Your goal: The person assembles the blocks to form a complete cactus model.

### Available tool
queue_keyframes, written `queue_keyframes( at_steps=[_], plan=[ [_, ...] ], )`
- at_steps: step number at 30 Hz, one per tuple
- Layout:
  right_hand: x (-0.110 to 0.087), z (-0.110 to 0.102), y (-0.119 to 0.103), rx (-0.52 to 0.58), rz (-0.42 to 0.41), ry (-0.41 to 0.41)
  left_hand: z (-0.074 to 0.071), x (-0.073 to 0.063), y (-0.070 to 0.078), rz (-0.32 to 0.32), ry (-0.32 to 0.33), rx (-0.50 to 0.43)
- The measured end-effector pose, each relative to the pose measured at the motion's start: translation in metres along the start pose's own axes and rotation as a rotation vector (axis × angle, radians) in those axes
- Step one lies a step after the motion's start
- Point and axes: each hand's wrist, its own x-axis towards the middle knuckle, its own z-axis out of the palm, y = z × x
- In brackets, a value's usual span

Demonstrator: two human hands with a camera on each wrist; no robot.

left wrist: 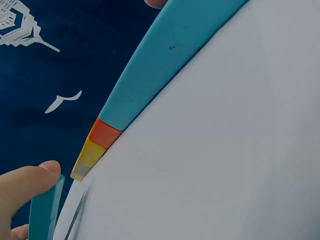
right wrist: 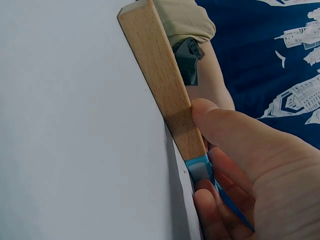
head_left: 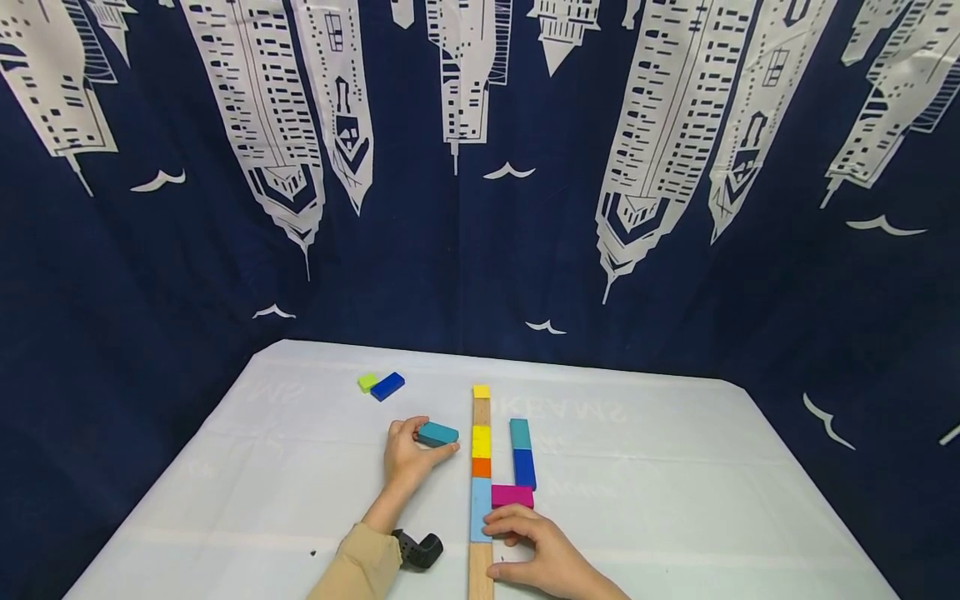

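A teal block (head_left: 437,434) is pinched between the thumb and fingers of my left hand (head_left: 408,457), just left of a long row of blocks. The row runs away from me: a wooden block (head_left: 481,575), a light blue block (head_left: 481,508), an orange block (head_left: 481,467), a yellow block (head_left: 481,442), then another wooden piece and a yellow end piece (head_left: 481,391). My right hand (head_left: 543,550) touches the row's right side, fingertips at the light blue block and thumb at the wooden one. A magenta block (head_left: 512,497) sits against the row, beyond those fingers.
Right of the row lie a teal block (head_left: 520,434) and a dark blue block (head_left: 524,469), end to end. A lime green block (head_left: 367,382) and a blue block (head_left: 387,386) lie at the back left. A black wrist device (head_left: 420,551) sits by the left sleeve.
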Motion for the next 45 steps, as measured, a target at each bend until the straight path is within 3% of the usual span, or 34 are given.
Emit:
queue_keyframes(
  at_steps=[11, 18, 25, 30, 38, 45],
  plan=[
    [0.001, -0.005, -0.033, -0.011, -0.032, 0.013, 0.001, -0.001, -0.003, 0.045, -0.043, 0.128],
    [0.000, -0.004, -0.034, -0.007, -0.032, 0.015, -0.001, -0.002, -0.003, 0.081, -0.104, 0.165],
    [0.001, -0.004, -0.034, -0.014, -0.041, 0.026, -0.004, 0.001, -0.006, 0.123, -0.117, 0.110],
    [0.001, -0.004, -0.033, -0.013, -0.046, 0.029, -0.008, 0.004, -0.010, 0.151, -0.160, 0.085],
    [0.002, -0.004, -0.031, -0.013, -0.075, 0.025, -0.017, 0.010, -0.014, 0.130, -0.263, 0.024],
    [0.002, -0.004, -0.032, -0.003, -0.078, 0.024, -0.019, 0.012, -0.014, 0.133, -0.296, 0.023]
  ],
)
